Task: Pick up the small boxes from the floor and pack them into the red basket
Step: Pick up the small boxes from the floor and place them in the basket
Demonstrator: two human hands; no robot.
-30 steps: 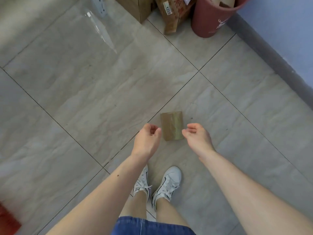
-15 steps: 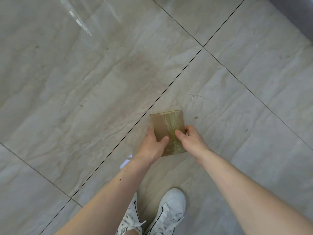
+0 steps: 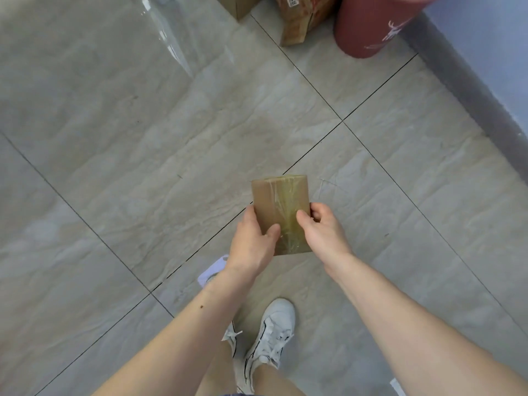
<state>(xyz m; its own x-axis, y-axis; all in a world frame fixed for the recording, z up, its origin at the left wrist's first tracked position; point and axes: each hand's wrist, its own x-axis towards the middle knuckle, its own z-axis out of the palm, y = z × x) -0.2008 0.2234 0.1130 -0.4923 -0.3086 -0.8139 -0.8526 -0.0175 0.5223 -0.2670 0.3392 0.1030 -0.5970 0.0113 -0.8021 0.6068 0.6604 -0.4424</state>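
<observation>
A small brown cardboard box (image 3: 278,201), wrapped in shiny clear tape, is held above the tiled floor in front of me. My left hand (image 3: 253,242) grips its left side with the thumb across the front. Its right side is clasped by my right hand (image 3: 323,232), thumb pressed on the taped face. The box's lower edge sits between my two palms. No red basket shows in this view.
A dark red round bin (image 3: 371,24) stands at the top right by the grey skirting and blue wall (image 3: 491,32). Cardboard boxes (image 3: 300,21) lean beside it. My white sneakers (image 3: 268,341) stand below the hands. A white scrap (image 3: 213,271) lies on the floor.
Both hands closed on the box where it lay on the floor and have lifted it. The view has tilted back up, bringing the red bin and cardboard boxes into sight again.
</observation>
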